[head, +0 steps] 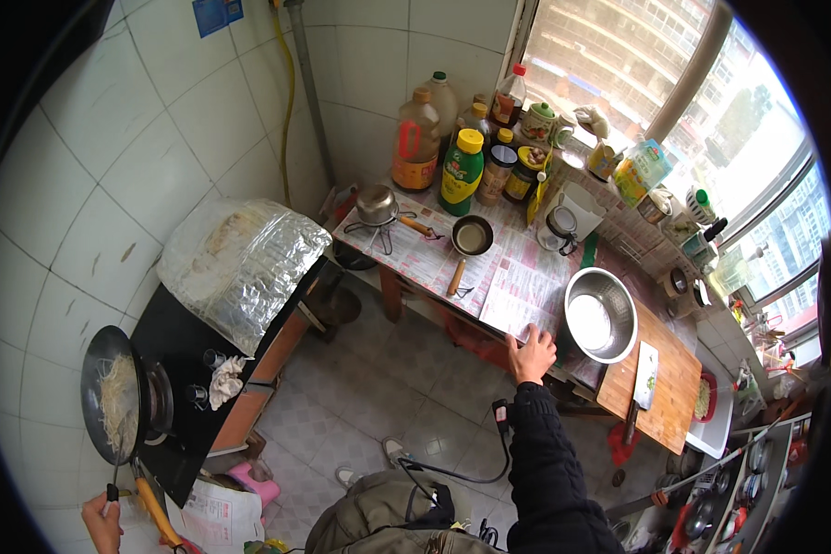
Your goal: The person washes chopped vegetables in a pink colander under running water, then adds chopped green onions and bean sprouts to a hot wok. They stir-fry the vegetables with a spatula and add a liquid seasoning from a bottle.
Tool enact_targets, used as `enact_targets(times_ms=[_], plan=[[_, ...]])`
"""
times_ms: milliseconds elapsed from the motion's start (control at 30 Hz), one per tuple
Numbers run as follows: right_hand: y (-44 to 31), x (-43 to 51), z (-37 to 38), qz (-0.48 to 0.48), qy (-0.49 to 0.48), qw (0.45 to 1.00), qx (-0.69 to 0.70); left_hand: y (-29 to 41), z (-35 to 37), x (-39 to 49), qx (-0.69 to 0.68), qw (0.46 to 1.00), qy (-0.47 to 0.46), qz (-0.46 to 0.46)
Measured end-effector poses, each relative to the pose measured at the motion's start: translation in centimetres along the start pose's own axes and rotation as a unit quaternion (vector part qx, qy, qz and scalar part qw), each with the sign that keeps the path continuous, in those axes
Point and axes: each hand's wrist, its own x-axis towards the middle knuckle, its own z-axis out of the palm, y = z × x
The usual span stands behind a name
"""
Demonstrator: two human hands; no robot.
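At lower left my left hand [104, 523] grips the black handle of a metal spatula [116, 467]. The blade end reaches into pale, thin shredded food [119, 398] in a dark wok [95, 363], tilted over the burner of a black stove [170, 443]. A yellow-orange wok handle [156, 512] extends beside that hand. My right hand [532, 354] rests at the front edge of the table, fingers apart, by a printed paper sheet [519, 298]. To its right stands a steel basin [595, 318]. Nothing shows in the right hand.
A wooden cutting board [672, 388] bears a cleaver [644, 381] at the table's right. A small ladle-like pan [472, 237], a metal pot [376, 204] and a green bottle [462, 173] stand farther back. Crumpled foil [277, 256] covers the stove's far end. A black cable [471, 479] hangs near my right arm.
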Motion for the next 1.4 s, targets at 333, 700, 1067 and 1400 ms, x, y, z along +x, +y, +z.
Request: enact_targets(times_ms=[333,700,1067,1400], plan=[[-1.1,-0.4,-0.6,-0.002,0.023,0.999,-0.031,-0.2,7.0,4.2,-0.107,0.994,0.017,0.002],[1.7,3.5,1.3,-0.245,-0.11,0.942,-0.2,2.6,-5.5,-1.7,0.003,0.997,-0.077,0.019],[2.8,5.3,5.6,-0.327,-0.228,0.883,-0.248,4.1,6.1,2.4,0.007,0.991,0.093,0.093],[3.3,5.6,8.0,-0.371,-0.181,0.865,-0.286,7.5,-4.6,-5.0,0.125,0.992,-0.001,0.027]])
